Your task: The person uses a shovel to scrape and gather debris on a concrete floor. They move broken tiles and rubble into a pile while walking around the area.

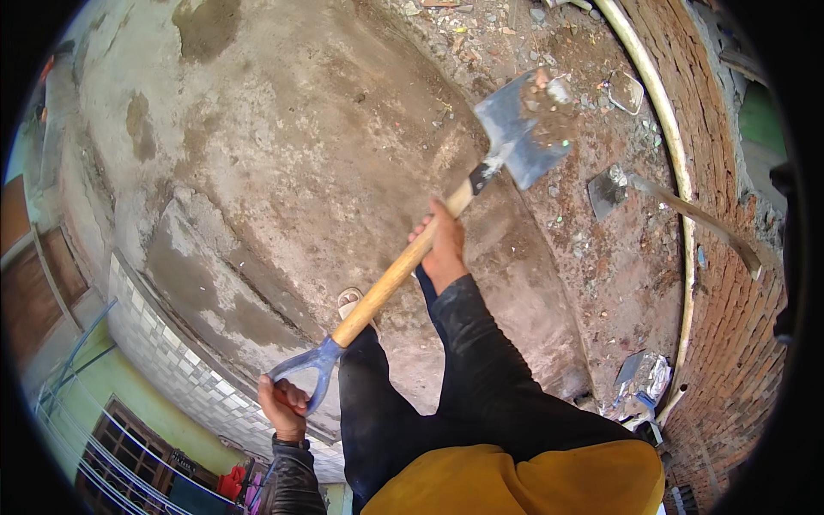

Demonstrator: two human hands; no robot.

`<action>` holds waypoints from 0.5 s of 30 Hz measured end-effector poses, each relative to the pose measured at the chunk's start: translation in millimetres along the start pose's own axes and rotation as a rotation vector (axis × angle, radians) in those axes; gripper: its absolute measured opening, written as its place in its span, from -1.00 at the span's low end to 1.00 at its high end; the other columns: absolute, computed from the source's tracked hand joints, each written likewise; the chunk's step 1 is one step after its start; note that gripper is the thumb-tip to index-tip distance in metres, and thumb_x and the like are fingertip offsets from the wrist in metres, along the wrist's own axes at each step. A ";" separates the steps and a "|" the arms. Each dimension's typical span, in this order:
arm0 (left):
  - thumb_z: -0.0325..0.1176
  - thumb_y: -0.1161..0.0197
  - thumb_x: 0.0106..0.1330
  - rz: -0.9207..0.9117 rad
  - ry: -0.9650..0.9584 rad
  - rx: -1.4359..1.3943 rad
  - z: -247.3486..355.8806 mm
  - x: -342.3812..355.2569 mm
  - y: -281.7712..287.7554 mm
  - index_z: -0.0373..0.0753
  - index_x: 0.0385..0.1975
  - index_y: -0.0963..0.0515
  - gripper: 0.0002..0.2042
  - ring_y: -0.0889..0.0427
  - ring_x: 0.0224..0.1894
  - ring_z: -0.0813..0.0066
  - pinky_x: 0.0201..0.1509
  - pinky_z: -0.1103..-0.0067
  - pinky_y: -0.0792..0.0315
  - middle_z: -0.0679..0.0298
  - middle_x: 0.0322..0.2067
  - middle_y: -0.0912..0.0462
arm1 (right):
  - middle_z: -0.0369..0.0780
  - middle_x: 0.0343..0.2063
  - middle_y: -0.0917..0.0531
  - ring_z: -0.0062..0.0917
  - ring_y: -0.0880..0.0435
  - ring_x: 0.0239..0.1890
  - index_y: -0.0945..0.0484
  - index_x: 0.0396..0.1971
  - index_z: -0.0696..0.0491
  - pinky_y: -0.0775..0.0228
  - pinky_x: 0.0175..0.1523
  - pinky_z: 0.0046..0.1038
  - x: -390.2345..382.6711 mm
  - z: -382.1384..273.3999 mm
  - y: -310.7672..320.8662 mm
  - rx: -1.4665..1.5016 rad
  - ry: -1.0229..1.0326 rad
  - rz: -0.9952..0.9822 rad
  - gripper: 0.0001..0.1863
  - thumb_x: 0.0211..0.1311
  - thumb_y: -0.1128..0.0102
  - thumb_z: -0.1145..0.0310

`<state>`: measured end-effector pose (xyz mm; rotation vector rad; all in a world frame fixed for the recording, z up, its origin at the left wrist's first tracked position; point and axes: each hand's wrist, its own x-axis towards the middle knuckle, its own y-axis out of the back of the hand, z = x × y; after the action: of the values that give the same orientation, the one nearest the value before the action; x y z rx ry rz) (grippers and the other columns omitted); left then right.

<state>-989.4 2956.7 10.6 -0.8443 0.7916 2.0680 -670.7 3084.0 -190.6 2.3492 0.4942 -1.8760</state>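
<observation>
A shovel [388, 280] with a wooden shaft slants across the view from lower left to upper right. My left hand [283, 407] is closed round its blue D-shaped grip. Farther up, my right hand [444, 245] wraps the shaft just below the black collar. The flat metal blade [506, 120] carries a small heap of soil and rubble [549, 112] on its right part. Whether the blade touches the ground I cannot tell. To the right of the blade lies a hoe [609, 190] with a curved wooden handle, apart from both hands.
Loose soil and stones [592, 249] form a strip along the brick wall [734, 318]. A long pale pipe [684, 257] runs beside that wall. Concrete floor [300, 129] spreads to the left. Crumpled scrap [644, 378] lies at the lower right. A sandalled foot [349, 298] is near the shaft.
</observation>
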 end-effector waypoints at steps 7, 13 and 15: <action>0.19 -0.08 0.41 -0.035 0.115 -0.047 -4.6 -34.7 22.8 -0.15 -0.54 -0.32 -0.49 -0.29 -0.78 0.44 -0.59 0.47 -0.34 0.33 -0.76 -0.28 | -0.31 -0.50 -0.41 -0.54 -0.47 -0.55 -0.36 -0.25 0.01 -0.50 -0.46 -0.35 -19.9 14.2 31.4 -0.155 0.113 0.040 -0.73 0.29 -0.29 0.25; 0.19 -0.10 0.40 0.309 -0.005 0.138 37.5 -26.4 133.0 -0.05 -0.65 -0.26 -0.49 -0.23 -0.82 0.53 -0.70 0.54 -0.24 0.40 -0.83 -0.21 | -0.22 -0.47 -0.45 -0.38 -0.58 -0.57 -0.39 -0.18 0.05 -0.56 -0.49 -0.22 6.6 253.7 23.2 -0.241 -0.449 -0.080 -0.74 0.26 -0.26 0.32; 0.19 -0.09 0.41 0.303 -0.009 0.148 39.1 7.5 123.2 -0.06 -0.64 -0.27 -0.49 -0.21 -0.81 0.52 -0.68 0.53 -0.23 0.40 -0.82 -0.19 | -0.23 -0.47 -0.46 -0.41 -0.56 -0.60 -0.37 -0.16 0.02 -0.54 -0.52 -0.23 28.2 284.0 4.0 -0.290 -0.386 -0.022 -0.73 0.25 -0.26 0.34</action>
<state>-1105.1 2924.3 58.9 -0.6649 1.1096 2.2376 -928.8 3008.2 -286.2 1.7558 0.6914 -2.0383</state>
